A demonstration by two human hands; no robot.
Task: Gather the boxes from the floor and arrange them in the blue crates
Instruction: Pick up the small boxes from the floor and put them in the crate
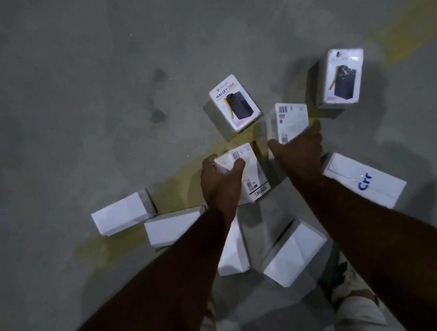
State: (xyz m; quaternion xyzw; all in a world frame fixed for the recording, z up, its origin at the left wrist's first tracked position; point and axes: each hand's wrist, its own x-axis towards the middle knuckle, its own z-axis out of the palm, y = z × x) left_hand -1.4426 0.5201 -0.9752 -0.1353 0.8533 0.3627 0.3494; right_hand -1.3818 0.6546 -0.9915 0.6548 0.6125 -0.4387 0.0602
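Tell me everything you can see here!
Picture boxes: two, white with a dark gadget printed on top, far side, one further right.
Barcode boxes: two, white, one under the left hand, one at the right hand.
Plain boxes: four, white, near the feet.
Lettered box: one, white with blue letters, right.
Floor: grey, with a yellow line.
Shoe: one, pale, bottom right.
Crates: none in view.
Hands: left gripping a box, right reaching its box.
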